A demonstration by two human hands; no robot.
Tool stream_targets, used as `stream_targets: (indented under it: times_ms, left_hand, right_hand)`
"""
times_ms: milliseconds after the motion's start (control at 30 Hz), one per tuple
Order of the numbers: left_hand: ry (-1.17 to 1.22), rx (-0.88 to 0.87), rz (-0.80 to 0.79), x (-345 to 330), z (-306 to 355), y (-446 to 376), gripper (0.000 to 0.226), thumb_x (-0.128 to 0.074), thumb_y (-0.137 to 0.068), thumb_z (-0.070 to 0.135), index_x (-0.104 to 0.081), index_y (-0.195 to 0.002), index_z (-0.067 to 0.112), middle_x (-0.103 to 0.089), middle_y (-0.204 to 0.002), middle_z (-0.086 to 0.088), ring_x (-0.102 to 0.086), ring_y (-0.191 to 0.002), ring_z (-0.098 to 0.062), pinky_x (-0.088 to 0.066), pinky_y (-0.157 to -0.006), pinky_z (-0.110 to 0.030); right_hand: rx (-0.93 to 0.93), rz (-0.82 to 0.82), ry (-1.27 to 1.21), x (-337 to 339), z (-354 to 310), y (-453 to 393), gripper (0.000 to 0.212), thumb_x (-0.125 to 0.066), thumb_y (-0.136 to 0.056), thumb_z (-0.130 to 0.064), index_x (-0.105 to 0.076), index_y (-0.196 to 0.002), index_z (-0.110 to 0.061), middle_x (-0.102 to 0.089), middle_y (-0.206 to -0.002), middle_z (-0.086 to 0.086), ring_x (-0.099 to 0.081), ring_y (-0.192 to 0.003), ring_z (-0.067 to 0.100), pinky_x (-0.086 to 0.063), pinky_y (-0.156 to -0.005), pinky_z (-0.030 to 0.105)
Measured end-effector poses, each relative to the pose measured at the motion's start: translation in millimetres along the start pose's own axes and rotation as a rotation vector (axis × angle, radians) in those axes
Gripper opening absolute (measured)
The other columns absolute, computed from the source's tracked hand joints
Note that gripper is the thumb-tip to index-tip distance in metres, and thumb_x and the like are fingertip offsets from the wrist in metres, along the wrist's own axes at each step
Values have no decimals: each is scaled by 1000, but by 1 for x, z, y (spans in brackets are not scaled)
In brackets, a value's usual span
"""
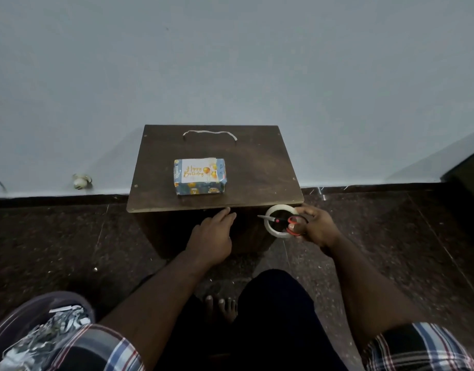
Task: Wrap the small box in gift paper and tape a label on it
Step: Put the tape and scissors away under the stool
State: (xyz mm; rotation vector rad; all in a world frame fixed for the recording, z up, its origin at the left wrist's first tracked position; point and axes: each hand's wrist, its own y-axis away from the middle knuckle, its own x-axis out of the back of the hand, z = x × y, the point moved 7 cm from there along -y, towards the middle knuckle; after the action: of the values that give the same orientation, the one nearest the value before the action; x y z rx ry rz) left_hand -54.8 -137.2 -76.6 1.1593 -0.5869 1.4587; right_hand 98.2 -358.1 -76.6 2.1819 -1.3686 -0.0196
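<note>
Head view, and the biggest thing out in front of both hands is the dark brown wooden box-table [257, 167], its near edge running just beyond the fingertips, with a thin white cord handle [209, 134] lying across its far side. Down by the left elbow sits a grey plastic tub [24, 314] stuffed with shiny silver paper scraps [43, 341].

Ahead of the left hand, resting on the tabletop, is the small box wrapped in blue patterned gift paper [199, 176], and on its top face a white "Happy Birthday" label with orange balloons [197, 171] is already in place. It looks wrapped and labelled, so by my reading the job is at its close and this is the tidy-up.

Now the hands. The left hand [211, 234] is relaxed, fingers straight, grasping nothing, tips touching or just short of the table's front edge. The right hand [315, 224], off the table's near right corner, grips a white roll of tape [280, 222] together with small red-handled scissors [285, 220] laid across the ring.

Next move, I'd say: set those tools aside, perhaps check the label's edges are stuck down.
</note>
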Motion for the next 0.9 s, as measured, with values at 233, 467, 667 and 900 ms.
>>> stream_targets:
  times_ms: [233,467,667,900]
  left_hand:
    - [16,62,56,-8,-4,-3,56,-47,-96,18,-38,-152,25,-39,-155,2,-46,-131,-29,-47,-101,-45]
    - [-43,125,171,6,-5,4,30,-43,-98,30,-67,-116,31,-70,-110,9,-50,-119,-20,-25,-108,-44]
    - [188,199,63,9,-26,1,39,-43,-97,35,-60,-131,25,-73,-107,0,-66,-102,-22,-54,-88,-36]
    - [-53,163,59,16,-18,-5,41,-44,-101,34,-51,-139,20,-70,-108,-7,-66,-103,-29,-45,-75,-34]
  right_hand:
    - [-178,-255,107,33,23,30,38,-75,-81,7,-71,-113,-14,-74,-104,6,-72,-85,18,-59,-67,31]
    - [-268,-285,-139,45,50,41,37,-65,-89,5,-66,-120,-14,-74,-88,3,-72,-78,14,-60,-68,33]
    - [-335,-106,-327,15,73,21,30,-68,-89,-1,-67,-118,-8,-76,-92,4,-74,-80,14,-58,-77,36]
    - [-447,39,-312,-30,102,1,26,-70,-89,1,-62,-114,0,-75,-92,11,-72,-79,17,-60,-60,33]
